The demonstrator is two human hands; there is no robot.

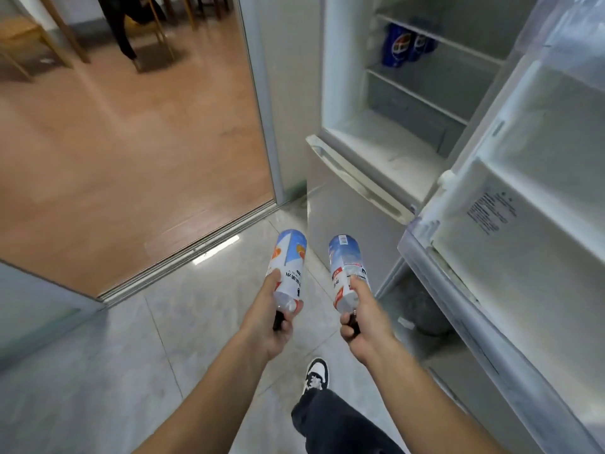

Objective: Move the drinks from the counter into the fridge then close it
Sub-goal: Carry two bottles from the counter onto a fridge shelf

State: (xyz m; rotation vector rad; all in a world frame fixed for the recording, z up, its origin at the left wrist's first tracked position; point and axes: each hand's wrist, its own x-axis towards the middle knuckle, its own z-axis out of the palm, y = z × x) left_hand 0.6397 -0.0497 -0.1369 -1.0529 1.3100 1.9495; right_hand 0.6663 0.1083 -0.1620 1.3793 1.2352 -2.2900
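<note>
My left hand (269, 317) grips one drink bottle (288, 267) by its dark cap end, base pointing away from me. My right hand (361, 317) holds a second bottle (345, 268) the same way. Both bottles are clear with white and blue labels. They hang over the tiled floor, below and in front of the open fridge (330, 77). Two blue cola cans (407, 44) stand on a fridge shelf (415, 91) at the upper right. The fridge door (523, 198) stands open on the right, its door shelves bare.
The lower freezer door (353, 204) is closed just beyond the bottles. A sliding-door track (183, 257) separates the grey tiles from a wooden floor on the left. Chairs and a person's leg (126, 37) are at the far top left. My shoe (316, 375) is below my hands.
</note>
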